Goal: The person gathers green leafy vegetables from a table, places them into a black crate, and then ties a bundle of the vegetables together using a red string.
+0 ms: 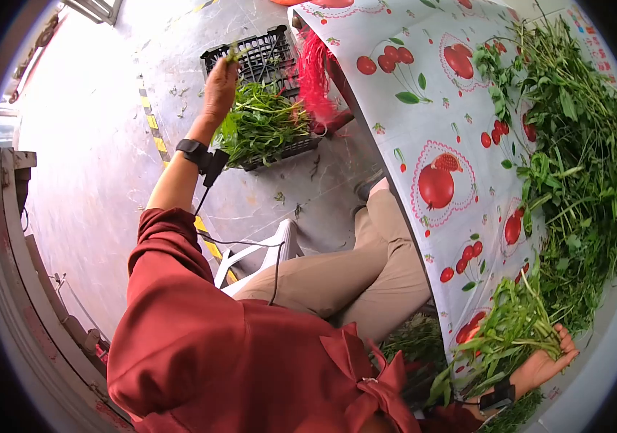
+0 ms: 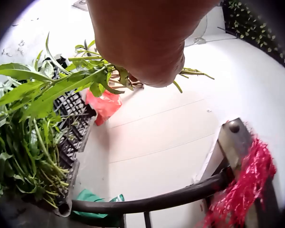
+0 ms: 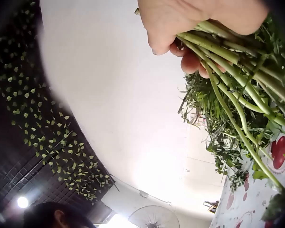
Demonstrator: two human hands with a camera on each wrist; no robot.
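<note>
Here, sprigs [image 2: 69,90] are pinched in the fingers of the left hand [image 1: 218,97] by the crate's [image 1: 265,56] edge; a bunch [image 1: 514,317] is gripped at its stems by the right hand [image 1: 543,366], leaves toward the table's [image 1: 424,119] lap-side edge.

The head view looks steeply down from above the person's dark-red shirt [image 1: 200,339], far enough off to take in the bare left hand [image 1: 220,90], the bare right hand [image 1: 548,364] and the white, red-fruit-patterned desk [image 1: 395,115]. The left wrist view sits very close to the left hand, which fills its top middle, and faces out past it; it shares the black plastic mesh crate [image 1: 298,149] and shredded red plastic string [image 1: 316,79] with the head view. The right wrist view, equally near its hand, seems tilted upward, though glare blurs this; the desk and leafy green stems [image 1: 514,321] appear in both it and the head view.
</note>
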